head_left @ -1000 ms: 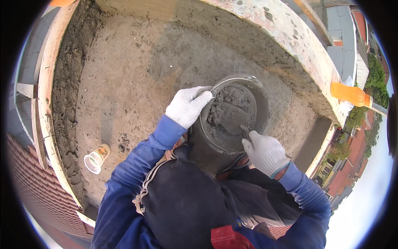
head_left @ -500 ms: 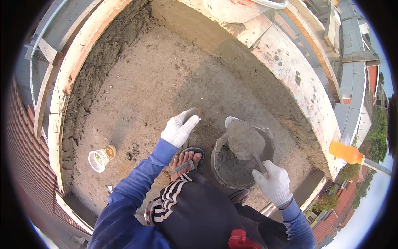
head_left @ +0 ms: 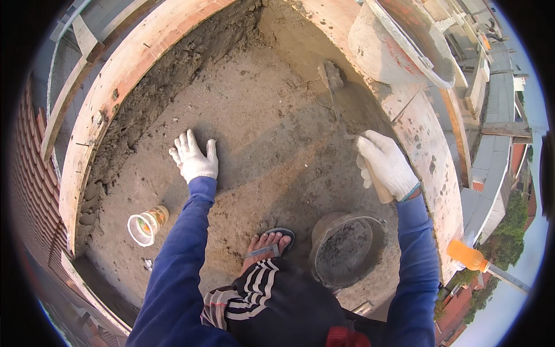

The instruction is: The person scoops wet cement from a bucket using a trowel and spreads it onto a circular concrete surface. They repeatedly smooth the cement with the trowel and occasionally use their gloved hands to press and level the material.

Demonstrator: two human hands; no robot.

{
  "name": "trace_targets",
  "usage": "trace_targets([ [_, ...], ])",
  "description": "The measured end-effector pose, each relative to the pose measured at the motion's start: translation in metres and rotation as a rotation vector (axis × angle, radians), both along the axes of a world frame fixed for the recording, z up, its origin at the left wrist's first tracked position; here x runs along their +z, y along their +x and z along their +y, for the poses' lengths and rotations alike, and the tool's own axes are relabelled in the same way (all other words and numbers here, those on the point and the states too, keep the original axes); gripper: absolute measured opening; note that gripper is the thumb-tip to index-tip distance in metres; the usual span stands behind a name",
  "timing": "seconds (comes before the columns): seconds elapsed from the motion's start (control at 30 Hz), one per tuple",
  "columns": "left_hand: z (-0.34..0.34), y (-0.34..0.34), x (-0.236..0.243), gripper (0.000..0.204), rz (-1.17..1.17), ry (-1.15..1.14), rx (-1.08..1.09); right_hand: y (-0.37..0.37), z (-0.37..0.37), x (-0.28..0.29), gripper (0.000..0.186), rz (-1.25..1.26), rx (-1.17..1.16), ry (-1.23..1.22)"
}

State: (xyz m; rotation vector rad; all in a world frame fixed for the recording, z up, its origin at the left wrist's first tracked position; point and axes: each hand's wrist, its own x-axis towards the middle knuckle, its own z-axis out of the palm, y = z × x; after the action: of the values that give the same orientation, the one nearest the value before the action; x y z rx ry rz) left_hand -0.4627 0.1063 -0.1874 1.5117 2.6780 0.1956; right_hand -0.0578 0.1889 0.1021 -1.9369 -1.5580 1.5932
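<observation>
Gloved hands at work in a mortar-coated trough. Right hand (head_left: 388, 165): fingers closed around the handle of a trowel (head_left: 381, 189). The tool's long axis runs obliquely, the butt of the handle toward the wearer and slightly right, the blade end directed away and to the left. The trowel thus lies within the right hand, its far end beyond both hands, well apart from the left. The handle is pale and wood-coloured; the blade appears thin, grey and blurred, hard to separate from the mortar-coloured surface behind it. Left hand (head_left: 195, 159): bare of any tool, fingers spread wide, back of the hand upward, above the trough floor (head_left: 254, 179); contact with the floor cannot be told. Both gloves are white knit, below them blue sleeves.

Nearer the wearer, a dark bucket (head_left: 319, 254) containing grey mortar stands just beside the right forearm, with a sandalled foot (head_left: 269, 247) to its left. A pale plastic cup (head_left: 155, 218) with a coloured print sits left of the left forearm. At the border: a large mortar-smeared tub (head_left: 376, 49) at the upper right, an orange bottle (head_left: 467, 255) at the right, and reddish roof tiles (head_left: 40, 196) at the left.
</observation>
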Motion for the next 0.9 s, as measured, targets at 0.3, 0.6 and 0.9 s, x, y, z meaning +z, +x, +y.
trace_targets([
  [0.3,0.000,-0.003,-0.002,0.084,0.017,-0.034,-0.007,0.021,-0.080,-0.034,0.023,-0.245,0.085,0.208],
  [0.6,0.006,-0.001,0.013,0.083,0.016,-0.147,0.008,-0.041,0.028,-0.140,0.047,-0.705,0.103,0.488],
  [0.9,0.005,0.000,0.007,0.084,0.046,-0.168,0.007,0.021,-0.058,-0.080,0.027,-0.776,-0.036,0.595],
])
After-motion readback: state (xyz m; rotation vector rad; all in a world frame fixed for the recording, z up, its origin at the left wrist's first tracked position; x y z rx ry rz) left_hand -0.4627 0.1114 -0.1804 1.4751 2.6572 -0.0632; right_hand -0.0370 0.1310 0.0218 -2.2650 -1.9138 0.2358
